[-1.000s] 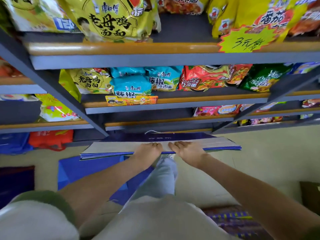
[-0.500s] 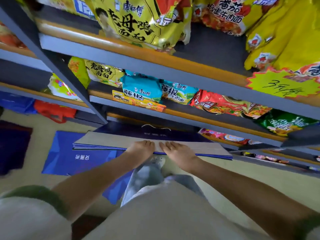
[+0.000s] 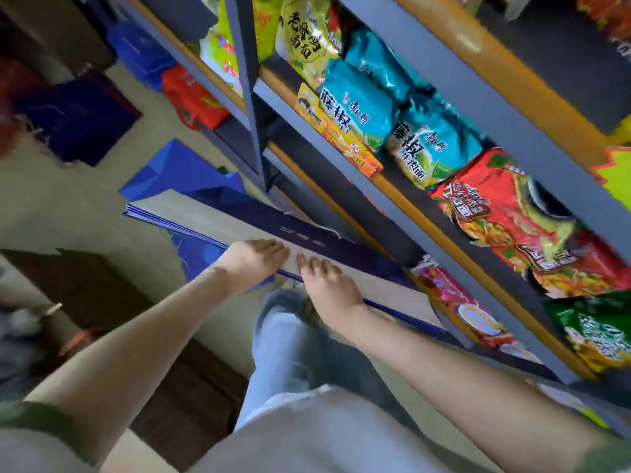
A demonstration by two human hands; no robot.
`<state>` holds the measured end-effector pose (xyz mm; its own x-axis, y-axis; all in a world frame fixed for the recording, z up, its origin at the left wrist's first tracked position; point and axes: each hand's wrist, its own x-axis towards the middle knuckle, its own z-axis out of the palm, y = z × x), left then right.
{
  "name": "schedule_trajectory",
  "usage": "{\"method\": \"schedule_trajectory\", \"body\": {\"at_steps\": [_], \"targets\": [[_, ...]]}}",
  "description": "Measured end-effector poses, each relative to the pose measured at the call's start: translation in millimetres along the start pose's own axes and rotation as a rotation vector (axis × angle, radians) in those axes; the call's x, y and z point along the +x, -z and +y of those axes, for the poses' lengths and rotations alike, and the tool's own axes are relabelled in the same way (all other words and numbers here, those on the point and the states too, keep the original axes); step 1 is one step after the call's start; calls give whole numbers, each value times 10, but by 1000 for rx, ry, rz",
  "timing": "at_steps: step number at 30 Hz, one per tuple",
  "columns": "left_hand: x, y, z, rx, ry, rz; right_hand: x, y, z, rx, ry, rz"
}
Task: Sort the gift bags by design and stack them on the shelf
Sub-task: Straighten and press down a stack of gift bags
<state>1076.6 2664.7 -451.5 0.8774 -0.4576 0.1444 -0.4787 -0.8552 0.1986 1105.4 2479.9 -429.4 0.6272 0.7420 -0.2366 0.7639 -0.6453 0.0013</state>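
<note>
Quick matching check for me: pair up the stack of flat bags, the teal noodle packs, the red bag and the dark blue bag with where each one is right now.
1 stack of flat bags
2 teal noodle packs
3 red bag
4 dark blue bag

A on the floor, far left
B under both hands
C on a middle shelf
D tucked low under the left shelving

Pairs: 1-B, 2-C, 3-D, 4-A

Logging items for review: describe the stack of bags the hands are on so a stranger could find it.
Start at the grey snack shelving. Low in front of it, the flat stack of folded gift bags juts out. Unlike the loose blue bag behind it, it shows a grey-white face and blue edges.
</note>
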Motion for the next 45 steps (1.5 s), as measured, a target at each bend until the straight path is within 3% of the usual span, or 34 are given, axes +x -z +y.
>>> {"method": "schedule_trajectory", "body": {"at_steps": [9,14,22,25,27,30,35,45], "targets": [[-400,-58,-53,32,271,15,311,-98,-211,44,171,-3],[-657,-259,-323,-32,422,-66,600,-269,-453,43,188,-15],[-1082,-307,-696,-66,513,-136,971,-354,-812,83,250,-51],[-1191,-389,-968,16,548,-95,1277,-367,-959,117,264,-98],[-1192,-477,-1075,103,600,-49,1478,-417,-972,222,234,-231],[-1207,-890,-1255,222,756,25,1971,-796,-898,356,123,-411],[-1072,-1774,-1368,194,1102,54,2725,-1592,-751,554,-11,-503],[-1109,-3490,-1838,41,1262,86,3772,-3144,-566,1152,-233,-520]]}}
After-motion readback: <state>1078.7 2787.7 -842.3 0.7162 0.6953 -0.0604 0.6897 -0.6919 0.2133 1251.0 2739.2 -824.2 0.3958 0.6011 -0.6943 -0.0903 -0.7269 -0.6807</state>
